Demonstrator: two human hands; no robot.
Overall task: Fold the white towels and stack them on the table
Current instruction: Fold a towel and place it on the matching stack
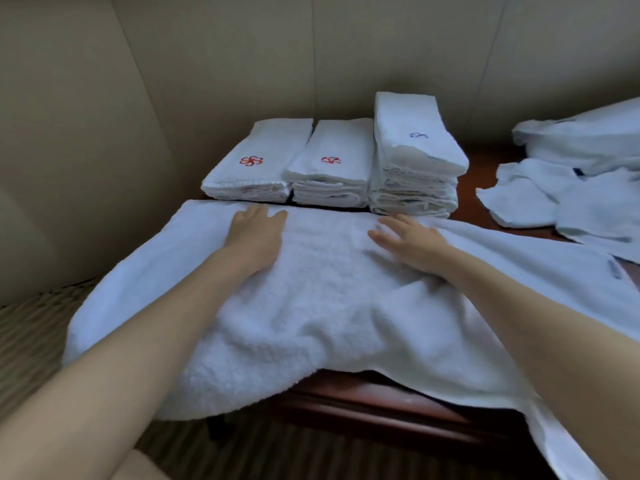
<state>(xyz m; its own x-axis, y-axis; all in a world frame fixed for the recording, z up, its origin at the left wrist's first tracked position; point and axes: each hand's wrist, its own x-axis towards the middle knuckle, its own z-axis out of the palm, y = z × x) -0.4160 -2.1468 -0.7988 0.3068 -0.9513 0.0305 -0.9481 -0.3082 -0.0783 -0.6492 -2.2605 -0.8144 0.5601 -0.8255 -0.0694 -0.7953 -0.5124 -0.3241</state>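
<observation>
Towel (311,306) lies spread across the dark wooden table (381,400), its near edge hanging over. Your left hand (256,233) and right hand (408,242) press flat on it, fingers straight. Behind them sit what look like three folded stacks (332,164).

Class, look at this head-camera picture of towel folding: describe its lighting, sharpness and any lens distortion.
Head view: dim, soft, even light with no glare; faint shadows lie between the folded stacks. Wide-angle bending curves the wall seams and stretches the forearms near the lower corners. The picture is slightly soft overall: the spread towel shows blurred pile, and the left hand and right hand lack crisp edges.
</observation>
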